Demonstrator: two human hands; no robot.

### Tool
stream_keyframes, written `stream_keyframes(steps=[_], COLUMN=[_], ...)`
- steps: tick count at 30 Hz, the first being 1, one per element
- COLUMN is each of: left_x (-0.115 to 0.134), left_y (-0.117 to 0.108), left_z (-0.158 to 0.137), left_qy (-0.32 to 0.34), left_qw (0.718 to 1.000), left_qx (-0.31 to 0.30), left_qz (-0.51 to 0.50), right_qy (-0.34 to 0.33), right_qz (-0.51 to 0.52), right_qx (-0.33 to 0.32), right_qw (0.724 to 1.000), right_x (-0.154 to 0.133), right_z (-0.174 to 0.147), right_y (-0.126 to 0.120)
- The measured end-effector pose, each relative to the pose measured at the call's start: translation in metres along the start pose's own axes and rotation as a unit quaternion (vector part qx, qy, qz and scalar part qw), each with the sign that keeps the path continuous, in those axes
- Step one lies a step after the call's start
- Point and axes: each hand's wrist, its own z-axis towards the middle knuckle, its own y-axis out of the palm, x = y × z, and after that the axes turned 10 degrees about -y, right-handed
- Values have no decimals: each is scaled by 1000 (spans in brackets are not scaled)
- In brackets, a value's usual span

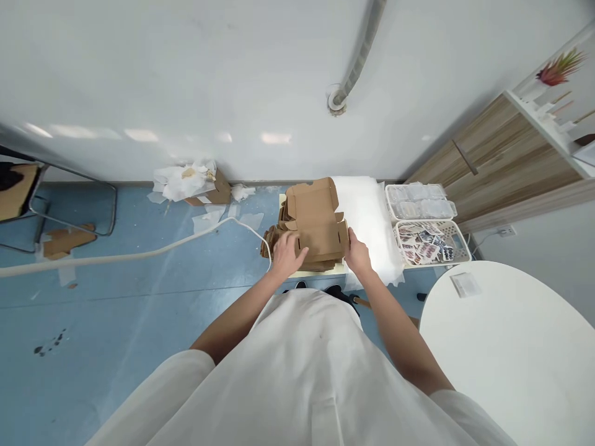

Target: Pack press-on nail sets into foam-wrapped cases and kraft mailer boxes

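Observation:
A flat, unfolded cardboard box (317, 229) lies on top of a stack of similar cardboard blanks (316, 266), with its lid part pointing toward the wall. My left hand (286, 255) rests at the box's left side flap, fingers spread and thumb apart. At the opposite side, my right hand (357, 253) grips the right flap by its outer edge; some of its fingers are hidden. Beside the stack, to the right, is a thick pile of white foam sheets (365, 214).
Right of the foam stand two white baskets, one with clear plastic packs (421, 201), the other with printed cards (427, 243). A round white table (506, 347) is at lower right. A pale hose (139, 255) crosses the floor. A carton with crumpled wrapping (216, 189) sits by the wall.

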Motion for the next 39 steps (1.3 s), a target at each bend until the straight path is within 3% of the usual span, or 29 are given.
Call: stream_keyframes(steps=[2, 5, 10, 17, 22, 26, 31, 39], left_x=[-8, -18, -16, 16, 55, 102, 168, 250], left_y=[-4, -5, -3, 13, 39, 58, 93, 168], left_z=[6, 13, 19, 25, 29, 23, -8, -87], left_qy=[-72, -159, -183, -80, -8, 84, 203, 274], left_qw=[997, 987, 981, 971, 970, 971, 940, 883], left_qx=[33, 32, 22, -69, -116, -143, -223, -348], left_qz=[5, -8, -60, -217, -212, -173, -162, -151], right_qy=[-2, 13, 51, 133, 204, 259, 315, 388], right_qz=[54, 137, 237, 243, 260, 251, 200, 148], right_qx=[27, 61, 119, 218, 274, 328, 383, 463], right_qw=[998, 989, 963, 936, 903, 873, 845, 783], right_x=[6, 13, 25, 44, 66, 90, 122, 175], right_z=[-4, -13, -32, -64, -97, -139, -210, -338], right_y=[-1, -3, -8, -14, -19, -18, -18, -7])
